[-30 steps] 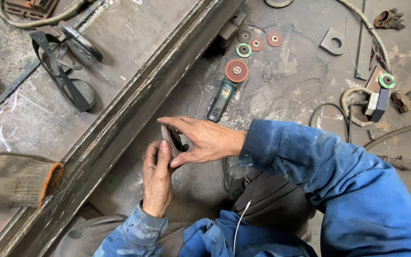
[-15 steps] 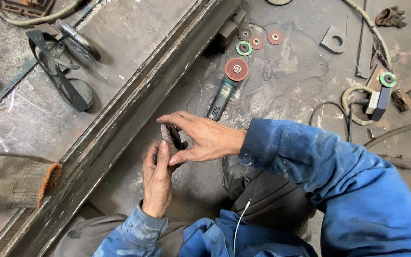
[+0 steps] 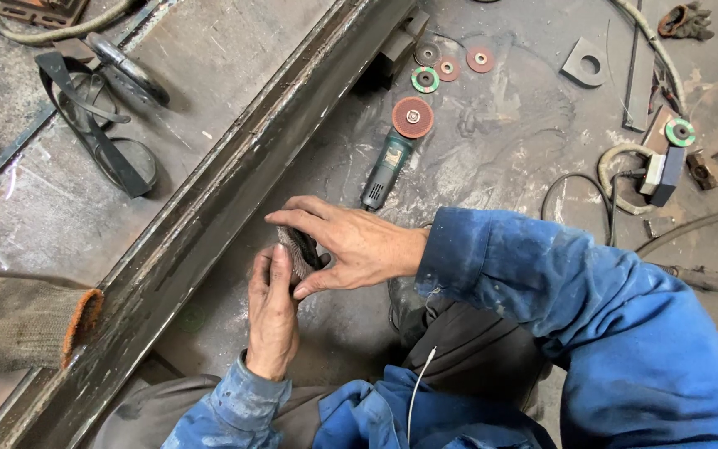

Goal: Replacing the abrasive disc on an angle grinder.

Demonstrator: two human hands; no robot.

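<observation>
The left hand (image 3: 273,320) points away from the body, fingers straight and pressed together. The right hand (image 3: 351,245) reaches across from the right, fingers spread, meeting the left fingertips. Both forearms wear blue sleeves.

A long dark steel beam (image 3: 209,216) runs diagonally across the grimy floor. Right of it lies a green angle grinder (image 3: 392,158) with a reddish disc, and 3 loose discs (image 3: 448,68) sit near the beam's upper end — 1 green, 2 red. A square plate with a hole (image 3: 585,62) lies further right. Left of the beam rest bent black metal straps (image 3: 97,125). A second grinder (image 3: 665,162) with a green disc lies among cables at right — and a knitted sleeve with an orange cuff (image 3: 27,324) enters at left.
</observation>
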